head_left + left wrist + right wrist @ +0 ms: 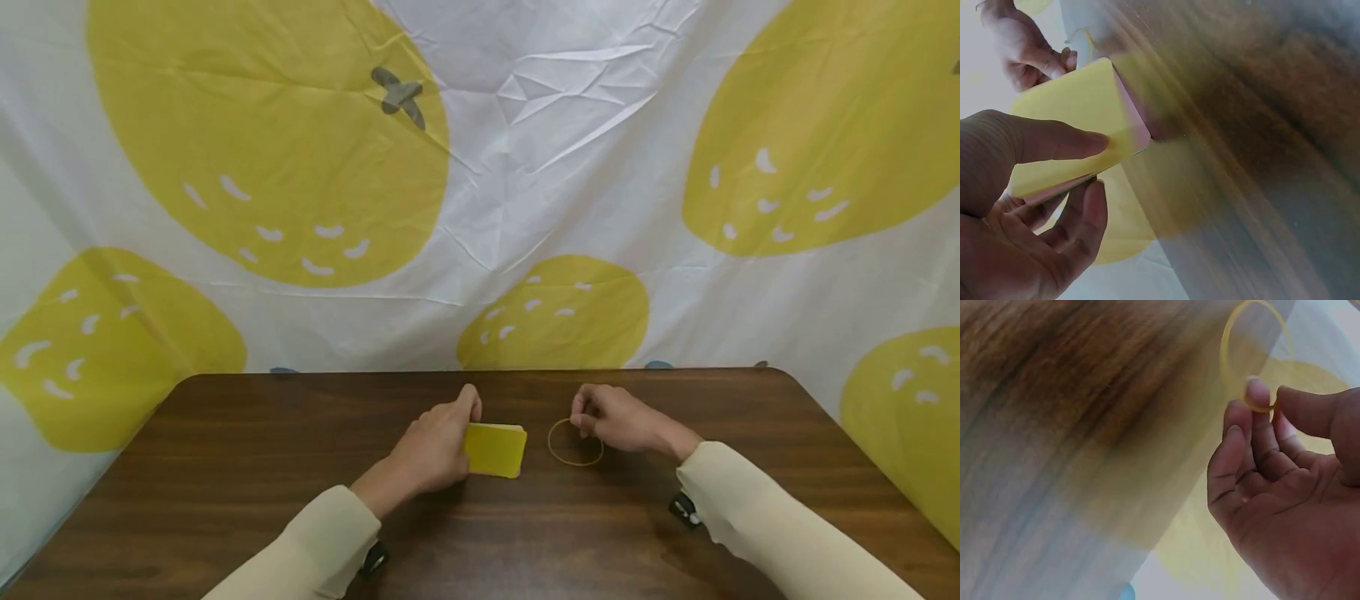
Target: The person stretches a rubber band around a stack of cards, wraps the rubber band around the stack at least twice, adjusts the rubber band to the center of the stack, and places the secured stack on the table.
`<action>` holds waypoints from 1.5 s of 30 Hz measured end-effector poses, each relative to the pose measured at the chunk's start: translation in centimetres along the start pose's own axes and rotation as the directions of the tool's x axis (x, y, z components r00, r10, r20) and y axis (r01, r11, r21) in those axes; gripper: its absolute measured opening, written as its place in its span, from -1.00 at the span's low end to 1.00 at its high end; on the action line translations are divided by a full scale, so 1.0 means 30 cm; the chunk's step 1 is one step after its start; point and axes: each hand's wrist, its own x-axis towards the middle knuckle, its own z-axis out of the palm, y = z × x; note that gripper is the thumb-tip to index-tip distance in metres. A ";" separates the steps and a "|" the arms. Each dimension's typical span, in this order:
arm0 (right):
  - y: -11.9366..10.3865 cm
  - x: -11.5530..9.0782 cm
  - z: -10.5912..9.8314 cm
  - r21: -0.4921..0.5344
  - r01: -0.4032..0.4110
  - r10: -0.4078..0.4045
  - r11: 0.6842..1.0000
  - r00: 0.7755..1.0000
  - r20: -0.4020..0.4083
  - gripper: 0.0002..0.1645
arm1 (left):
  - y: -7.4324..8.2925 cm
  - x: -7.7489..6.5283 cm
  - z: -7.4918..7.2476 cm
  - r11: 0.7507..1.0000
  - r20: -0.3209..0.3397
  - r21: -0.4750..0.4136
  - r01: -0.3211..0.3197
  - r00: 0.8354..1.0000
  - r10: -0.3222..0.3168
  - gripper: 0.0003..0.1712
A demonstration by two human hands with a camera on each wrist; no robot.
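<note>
Pale sleeves (307, 542) are being worn at the bottom. Mid-frame, what look like stacked cards (497, 451) are being pinched by the left hand (431, 446), likely against slipping. Just right, a yellow band (576, 464) is being pinched by the right hand (621, 419), likely leaving its loop wide.

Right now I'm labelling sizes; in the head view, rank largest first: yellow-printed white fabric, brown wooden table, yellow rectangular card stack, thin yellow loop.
1. White fabric
2. Wooden table
3. Card stack and yellow loop: similar across, so unranked

yellow and pink cards (1075, 109), yellow band (1225, 353), streaked brown table (247, 500), yellow-fruited white cloth (517, 192)
</note>
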 end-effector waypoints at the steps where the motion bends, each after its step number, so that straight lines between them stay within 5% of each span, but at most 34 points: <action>1: -0.004 -0.004 -0.005 0.004 0.005 -0.005 1.000 1.000 -0.003 -0.96 | 0.000 -0.003 -0.004 1.000 -0.003 0.003 -0.002 1.000 0.002 -0.34; 11: -0.011 -0.054 -0.031 -0.141 0.025 -0.021 0.990 0.999 0.035 -0.81 | -0.019 -0.024 -0.028 1.000 0.053 0.008 0.015 0.998 -0.016 -0.69; 16: -0.020 -0.078 -0.045 0.023 0.066 -0.067 0.998 0.995 0.069 -0.70 | -0.031 -0.026 -0.031 1.000 0.074 0.030 0.009 0.997 -0.011 -0.73; 19: -0.029 -0.088 -0.057 0.193 0.093 -0.106 0.977 0.993 0.056 -0.65 | -0.038 -0.026 -0.030 1.000 0.100 -0.018 0.000 0.995 0.002 -0.78; 22: -0.038 -0.094 -0.072 0.410 0.112 -0.136 0.905 0.990 0.029 -0.64 | -0.042 -0.025 -0.027 0.998 0.120 -0.065 -0.018 0.992 0.025 -0.84; 27: -0.046 -0.104 -0.096 0.670 0.247 -0.293 0.700 0.955 -0.046 -0.64 | -0.045 -0.022 -0.020 0.996 0.127 -0.087 -0.037 0.991 0.048 -0.87; 31: -0.053 -0.104 -0.103 0.749 0.356 -0.375 0.559 0.914 -0.154 -0.50 | -0.043 -0.021 -0.016 0.994 0.131 -0.097 -0.047 0.990 0.060 -0.87; 33: -0.062 -0.102 -0.099 0.737 0.412 -0.372 0.536 0.899 -0.233 -0.51 | -0.043 -0.021 -0.015 0.993 0.131 -0.105 -0.052 0.989 0.065 -0.87; 35: -0.072 -0.099 -0.095 0.687 0.468 -0.345 0.557 0.882 -0.321 -0.57 | -0.044 -0.022 -0.014 0.993 0.133 -0.109 -0.053 0.989 0.068 -0.87; 39: -0.095 -0.096 -0.093 0.551 0.506 -0.266 0.664 0.848 -0.458 -0.64 | -0.048 -0.021 -0.010 0.990 0.140 -0.134 -0.039 0.988 0.058 -0.87; 45: -0.116 -0.095 -0.091 0.424 0.400 -0.229 0.812 0.888 -0.399 -0.48 | -0.049 -0.019 -0.018 0.973 0.169 -0.231 0.010 0.985 0.030 -0.85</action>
